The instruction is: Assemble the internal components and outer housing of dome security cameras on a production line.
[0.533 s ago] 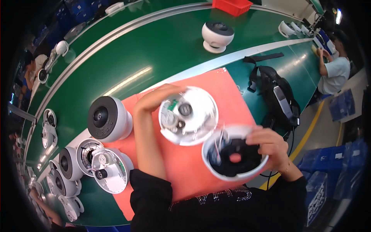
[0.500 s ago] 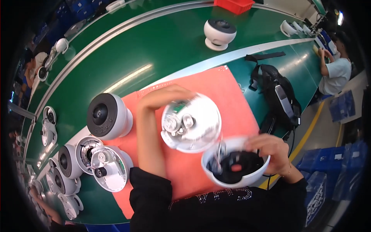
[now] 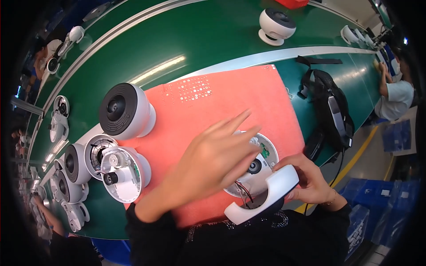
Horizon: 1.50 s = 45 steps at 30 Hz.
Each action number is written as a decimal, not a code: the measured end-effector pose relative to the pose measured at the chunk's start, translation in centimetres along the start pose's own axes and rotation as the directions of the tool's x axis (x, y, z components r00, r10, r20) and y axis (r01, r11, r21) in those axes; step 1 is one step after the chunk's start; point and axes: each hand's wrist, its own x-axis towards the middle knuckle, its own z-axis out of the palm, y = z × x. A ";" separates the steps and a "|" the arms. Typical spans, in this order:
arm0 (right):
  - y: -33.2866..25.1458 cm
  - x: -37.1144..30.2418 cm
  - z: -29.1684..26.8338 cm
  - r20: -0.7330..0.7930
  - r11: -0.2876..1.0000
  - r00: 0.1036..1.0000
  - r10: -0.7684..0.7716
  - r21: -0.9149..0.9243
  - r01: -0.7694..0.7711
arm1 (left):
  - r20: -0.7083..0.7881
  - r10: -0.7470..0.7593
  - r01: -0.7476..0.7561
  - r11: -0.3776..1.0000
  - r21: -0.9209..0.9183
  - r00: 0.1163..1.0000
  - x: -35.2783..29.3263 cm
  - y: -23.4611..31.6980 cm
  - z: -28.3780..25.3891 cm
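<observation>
My left hand, slightly blurred, is above an opened white camera housing half with its fingers spread. The housing half lies on the salmon-coloured mat, showing a green circuit board, a round black lens and thin wires; the hand covers much of it. At its near right, my right hand grips a white curved shell, tilted so its outside and cut-out rim show. Wires run down from the housing half towards this shell. Left of my arm rests another opened white housing with its lens module exposed.
A finished-looking white camera with black front stands at the mat's left edge. Several small screws lie in rows on the mat. A black bag is on the right; another white camera stands farther back. Co-workers sit at both sides.
The housing half has moved right and turned, showing its lens. My left hand has come off its far edge and over it. My right hand has tipped the shell from bowl-up to edge-on.
</observation>
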 end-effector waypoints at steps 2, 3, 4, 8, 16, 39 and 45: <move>0.1 0.3 0.0 -0.001 0.995 0.998 0.060 0.076 -0.059 | -0.004 -0.072 0.072 0.997 0.014 0.997 -3.4 0.8 -0.7; 0.0 0.6 0.0 -0.023 0.983 0.994 0.107 0.151 -0.102 | 0.010 -0.138 0.138 0.990 0.014 0.990 -4.8 1.0 -0.6; 0.0 0.9 0.0 -0.034 0.988 0.994 0.105 0.121 -0.100 | 0.053 -0.172 0.170 0.985 0.043 0.984 -6.0 1.1 -0.3; -0.1 2.5 1.2 -0.113 0.963 0.980 0.165 0.234 -0.135 | 0.156 -0.179 0.166 0.982 0.093 0.971 -8.1 0.7 0.7; 0.7 2.0 1.1 -0.155 0.979 0.975 0.156 0.155 -0.132 | 0.035 -0.408 0.403 0.880 -0.253 0.912 -6.7 0.9 -0.7; 0.9 5.2 -2.1 -0.037 0.539 0.984 -0.175 -0.840 0.064 | 0.290 -0.616 0.543 0.786 0.296 0.733 -2.1 2.2 -1.8; -1.1 4.7 0.0 0.168 0.348 0.810 -0.561 -0.840 0.416 | 0.254 -0.617 0.570 0.786 0.238 0.745 -2.8 2.0 -1.6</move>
